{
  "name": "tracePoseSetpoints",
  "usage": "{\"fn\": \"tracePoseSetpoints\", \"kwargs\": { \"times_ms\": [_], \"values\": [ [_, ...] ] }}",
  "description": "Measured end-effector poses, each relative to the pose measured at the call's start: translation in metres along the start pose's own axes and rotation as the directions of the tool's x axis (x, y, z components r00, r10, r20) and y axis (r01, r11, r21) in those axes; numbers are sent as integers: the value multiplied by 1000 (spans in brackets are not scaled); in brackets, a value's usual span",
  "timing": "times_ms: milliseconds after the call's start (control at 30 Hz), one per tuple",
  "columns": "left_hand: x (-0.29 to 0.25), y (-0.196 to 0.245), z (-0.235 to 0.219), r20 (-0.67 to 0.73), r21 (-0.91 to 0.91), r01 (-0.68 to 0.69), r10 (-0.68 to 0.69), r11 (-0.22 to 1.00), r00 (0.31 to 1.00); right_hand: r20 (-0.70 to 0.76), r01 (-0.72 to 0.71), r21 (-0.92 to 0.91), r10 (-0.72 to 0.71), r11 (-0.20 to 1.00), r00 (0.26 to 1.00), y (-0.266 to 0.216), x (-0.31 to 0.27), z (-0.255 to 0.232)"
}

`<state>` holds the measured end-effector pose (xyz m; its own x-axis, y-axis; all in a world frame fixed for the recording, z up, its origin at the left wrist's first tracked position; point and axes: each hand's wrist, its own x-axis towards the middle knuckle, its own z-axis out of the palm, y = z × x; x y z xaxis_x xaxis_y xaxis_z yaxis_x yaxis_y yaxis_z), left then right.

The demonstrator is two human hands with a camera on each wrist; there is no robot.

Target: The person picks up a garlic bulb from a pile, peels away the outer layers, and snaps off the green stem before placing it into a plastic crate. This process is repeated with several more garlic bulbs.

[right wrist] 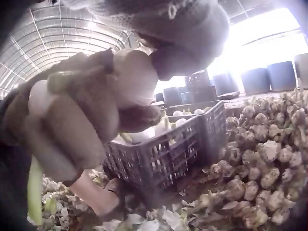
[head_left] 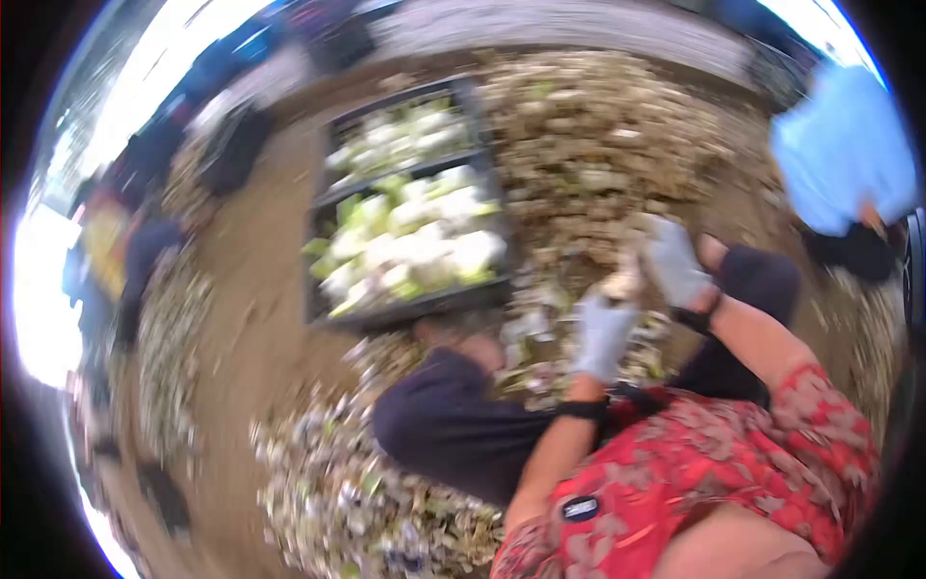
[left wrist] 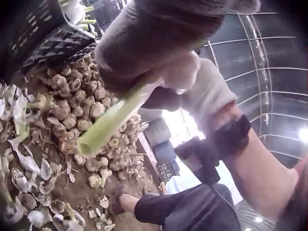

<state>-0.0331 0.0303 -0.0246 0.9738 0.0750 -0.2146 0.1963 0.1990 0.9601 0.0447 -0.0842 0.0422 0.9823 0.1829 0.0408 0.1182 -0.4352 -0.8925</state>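
Observation:
Both hands wear pale gloves and meet at a whitish bulb [head_left: 623, 280] in the head view. My left hand [head_left: 603, 333] curls its fingers round the bulb [left wrist: 182, 72], whose green stem [left wrist: 115, 118] points down and left in the left wrist view. My right hand [head_left: 675, 265] pinches the bulb's other side. In the right wrist view, the bulb [right wrist: 134, 74] lies between the left hand [right wrist: 79, 120] and the right hand [right wrist: 180, 33]; a green stem [right wrist: 34, 192] hangs below the left hand. Another white part [right wrist: 41, 98] shows among the left fingers.
Black crates [head_left: 410, 309] of white bulbs with green stems stand left of the hands. A large heap of unpeeled bulbs [head_left: 598, 125] lies ahead. Loose skins [head_left: 367, 492] cover ground near the crossed legs [head_left: 463, 420]. A person in blue [head_left: 844, 150] sits at the right.

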Motion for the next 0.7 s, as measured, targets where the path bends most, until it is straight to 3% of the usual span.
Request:
{"fn": "tracePoseSetpoints", "kwargs": {
  "times_ms": [33, 67, 100, 133, 167, 233, 300, 333, 400, 467, 567, 600, 700],
  "values": [
    [17, -35, 8, -28, -124, -46, 42, 991, 999, -18, 151, -114, -154, 982, 988, 19, 6, -8],
    [7, -7, 8, -22, -200, 6, -10, 980, 1000, -12, 88, -44, -88, 995, 996, 31, 12, -13],
    [8, 1, 9, -4, -79, -18, 18, 997, 1000, -7, 22, 26, -22, 999, 1000, 44, 16, -19],
    [10, 4, 10, -5, -11, 25, -25, 1000, 1000, -25, -82, 81, 84, 993, 996, 49, 20, -24],
    [7, 10, 15, 11, -3, 1, -1, 1000, 1000, 69, -344, 403, 346, 848, 936, 44, 23, -36],
    [5, 7, 20, 34, -60, 77, -75, 995, 997, 78, -136, 105, 128, 985, 989, 72, 37, -64],
    [4, 15, 26, 30, -33, 100, -99, 994, 995, 351, 24, 6, -25, 1000, 936, 70, 35, -80],
    [5, 18, 27, 30, -8, 124, -124, 992, 992, 483, 111, -25, -86, 993, 871, 67, 31, -87],
    [7, 22, 32, 13, 35, 172, -172, 985, 985, 531, 252, 3, -215, 968, 819, 35, 12, -90],
    [10, 22, 39, 12, 42, 161, -161, 986, 987, 508, 376, 42, -344, 926, 790, 50, 8, -80],
    [15, 16, 43, 10, 90, 140, -142, 986, 990, 497, 367, 3, -320, 930, 807, 60, 14, -79],
    [17, 13, 43, 11, 115, 134, -136, 984, 991, 424, 382, 95, -385, 919, 820, 64, 14, -76],
    [21, 14, 42, 6, 222, 136, -141, 966, 990, 412, 383, 131, -402, 914, 817, 62, 17, -77]
  ]
}}
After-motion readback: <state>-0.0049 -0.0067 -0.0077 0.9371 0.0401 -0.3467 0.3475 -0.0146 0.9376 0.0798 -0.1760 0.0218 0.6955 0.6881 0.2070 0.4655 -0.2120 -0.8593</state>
